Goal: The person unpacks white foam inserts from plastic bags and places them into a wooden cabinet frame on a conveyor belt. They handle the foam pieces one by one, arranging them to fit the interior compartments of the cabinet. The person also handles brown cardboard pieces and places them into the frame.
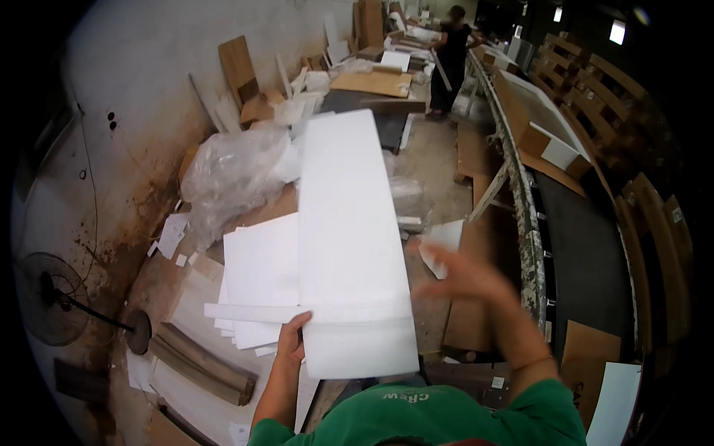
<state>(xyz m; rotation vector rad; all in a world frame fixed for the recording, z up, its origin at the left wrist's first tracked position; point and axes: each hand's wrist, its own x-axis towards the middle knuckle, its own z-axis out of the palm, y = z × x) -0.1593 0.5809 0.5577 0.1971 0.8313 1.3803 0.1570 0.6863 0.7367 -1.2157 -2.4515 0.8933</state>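
A long white panel (349, 201) reaches away from my body across the middle of the head view. My left hand (294, 336) is closed on its left edge near the close end, thumb on top. A narrow white strip (249, 313) sticks out leftward beside that thumb; whether it joins the panel I cannot tell. To the right of the panel, apart from it, my right hand (467, 271) is raised with fingers spread, blurred by motion. Beyond the left hand lies a stack of white sheets (260, 260), partly covered by the panel.
Crumpled clear plastic film (234, 175) is heaped at the left. Brown boards (201, 363) and a fan (56, 297) are near the wall. A conveyor (584, 253) carrying an open carton (547, 123) runs along the right. Farther off stands another person (450, 59).
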